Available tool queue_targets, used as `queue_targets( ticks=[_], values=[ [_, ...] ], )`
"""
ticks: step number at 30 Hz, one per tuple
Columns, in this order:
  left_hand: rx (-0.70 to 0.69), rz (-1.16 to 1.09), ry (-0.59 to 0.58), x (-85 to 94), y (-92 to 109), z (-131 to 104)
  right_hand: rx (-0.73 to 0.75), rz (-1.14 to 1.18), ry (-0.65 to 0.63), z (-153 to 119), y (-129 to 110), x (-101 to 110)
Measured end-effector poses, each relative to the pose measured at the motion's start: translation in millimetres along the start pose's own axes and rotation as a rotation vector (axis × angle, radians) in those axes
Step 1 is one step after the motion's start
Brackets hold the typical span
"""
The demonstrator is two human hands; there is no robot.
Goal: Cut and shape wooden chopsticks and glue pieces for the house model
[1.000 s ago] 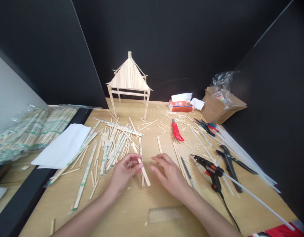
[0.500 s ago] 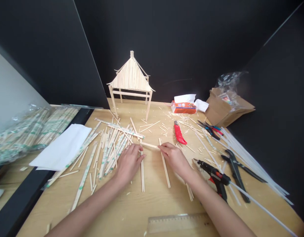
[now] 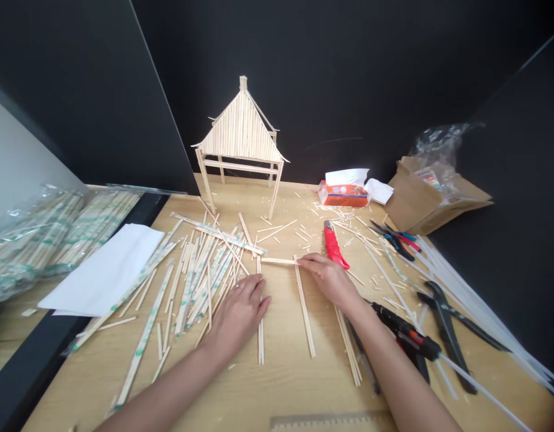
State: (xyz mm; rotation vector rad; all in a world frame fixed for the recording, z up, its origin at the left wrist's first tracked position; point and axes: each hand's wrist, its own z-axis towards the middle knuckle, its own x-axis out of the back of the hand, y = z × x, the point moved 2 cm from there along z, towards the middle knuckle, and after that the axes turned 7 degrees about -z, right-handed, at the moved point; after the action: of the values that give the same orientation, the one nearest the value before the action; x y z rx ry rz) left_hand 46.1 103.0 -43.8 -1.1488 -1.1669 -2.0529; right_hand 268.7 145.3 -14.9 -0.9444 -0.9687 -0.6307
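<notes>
Pale wood makes up the short crosspiece (image 3: 278,261) pinched at its right end by the right hand (image 3: 329,279); it spans the far ends of the left stick pair (image 3: 261,342) and the right stick pair (image 3: 305,313). Apart from the right, the left hand (image 3: 240,307) lies over the left pair; whether its fingers grip, I cannot tell. Loose sticks (image 3: 187,288) crowd its left. A red cutter (image 3: 334,246) lies just past the right hand, a glue gun (image 3: 405,327) beside that forearm. Farther back stands a stick-built house (image 3: 240,131).
</notes>
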Motion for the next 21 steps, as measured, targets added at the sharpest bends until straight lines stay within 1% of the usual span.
queue_targets(
  ticks=[5, 8, 12, 18, 20, 21],
  values=[
    [0.005, -0.019, 0.025, -0.9, -0.9, -2.3, -0.07, 0.004, 0.054, -0.4, 8.4, -1.1],
    [0.039, -0.057, 0.037, -0.8, -2.2, -3.3, -0.096, 0.01, 0.073, -0.5, 10.3, -0.5],
    [0.137, -0.116, 0.026, 3.1, -4.4, -3.7, -0.109, 0.028, 0.085, -0.6, 9.0, 0.9],
    [0.282, -0.151, -0.06, 17.7, -10.6, -1.6, -0.114, 0.077, 0.107, 0.3, 4.9, 2.9],
    [0.328, -0.229, -0.056, 23.3, -13.0, 0.7, -0.122, 0.093, 0.126, 0.3, 4.4, 3.7],
    [0.367, -0.307, -0.045, 25.7, -14.2, 2.0, -0.127, 0.1, 0.138, 0.3, 4.4, 4.2]
  ],
)
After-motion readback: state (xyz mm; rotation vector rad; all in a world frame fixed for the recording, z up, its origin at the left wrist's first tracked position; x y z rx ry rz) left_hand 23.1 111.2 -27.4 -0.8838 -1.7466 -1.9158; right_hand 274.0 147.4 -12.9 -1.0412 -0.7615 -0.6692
